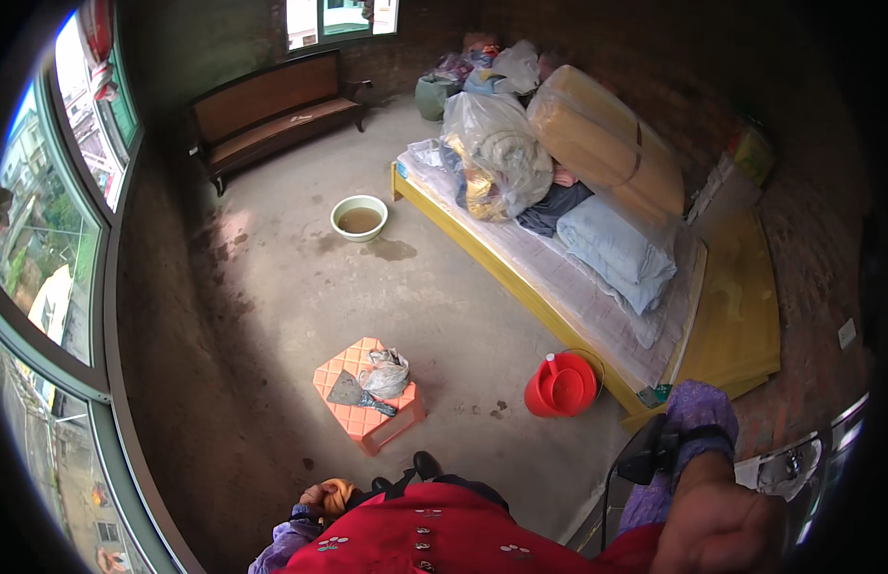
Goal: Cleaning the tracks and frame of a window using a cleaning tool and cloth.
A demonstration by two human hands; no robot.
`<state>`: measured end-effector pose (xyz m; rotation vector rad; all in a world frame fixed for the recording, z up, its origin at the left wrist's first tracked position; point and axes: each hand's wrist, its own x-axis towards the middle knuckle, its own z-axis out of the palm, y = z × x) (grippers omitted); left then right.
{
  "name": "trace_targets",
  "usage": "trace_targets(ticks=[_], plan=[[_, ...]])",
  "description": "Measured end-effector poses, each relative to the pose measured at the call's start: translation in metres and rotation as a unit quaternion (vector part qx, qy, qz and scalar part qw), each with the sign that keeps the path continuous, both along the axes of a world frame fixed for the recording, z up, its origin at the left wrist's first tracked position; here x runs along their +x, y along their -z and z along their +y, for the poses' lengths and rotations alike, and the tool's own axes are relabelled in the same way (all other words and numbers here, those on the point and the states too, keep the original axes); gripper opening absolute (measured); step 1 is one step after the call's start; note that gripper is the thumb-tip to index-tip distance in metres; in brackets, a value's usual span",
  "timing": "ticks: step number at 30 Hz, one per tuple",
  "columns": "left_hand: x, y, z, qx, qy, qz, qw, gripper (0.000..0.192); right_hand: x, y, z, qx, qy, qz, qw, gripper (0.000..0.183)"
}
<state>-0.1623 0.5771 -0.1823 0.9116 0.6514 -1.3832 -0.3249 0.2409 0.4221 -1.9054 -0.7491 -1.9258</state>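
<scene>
My left hand (pixel 316 495) is low by my left side, its fingers closed around an orange-yellow cloth (pixel 338 496). Close to the camera at the lower right is my raised right hand (pixel 727 506); its fingers are cut off or blurred, so I cannot tell what they do. A black device with a cable (pixel 644 450) is strapped at the right wrist over a purple sleeve. In front of me stands an orange plastic stool (pixel 358 351). On it lie a putty knife (pixel 348 391) with a wide blade and a crumpled grey plastic bag (pixel 386 374).
A red bucket (pixel 560 391) stands beside the yellow bed frame (pixel 487 263). The bed holds wrapped bedding (pixel 501 154) and a folded blue quilt (pixel 616 247). Farther off are a basin of murky water (pixel 359 219) and a wooden bench (pixel 271 118). Windows (pixel 106 287) line the left.
</scene>
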Motion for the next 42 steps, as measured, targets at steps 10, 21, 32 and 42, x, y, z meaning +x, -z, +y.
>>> trace_targets(ticks=[10,21,32,42], plan=[[-0.074,-0.010,0.036,0.092,-0.199,0.036,0.975,0.039,0.058,0.006,-0.002,0.018,-0.360,0.058,0.931,0.028],[-0.186,-0.083,0.029,0.172,-0.484,0.038,0.857,0.044,0.137,0.029,0.060,0.027,-0.732,0.051,0.678,0.027],[-0.249,-0.073,-0.009,0.166,-0.600,0.083,0.778,0.034,0.168,0.020,0.105,0.020,-0.870,-0.048,0.491,0.031],[-0.243,-0.065,-0.009,0.166,-0.605,0.090,0.774,0.032,0.173,0.019,0.113,0.015,-0.883,-0.027,0.468,0.030]])
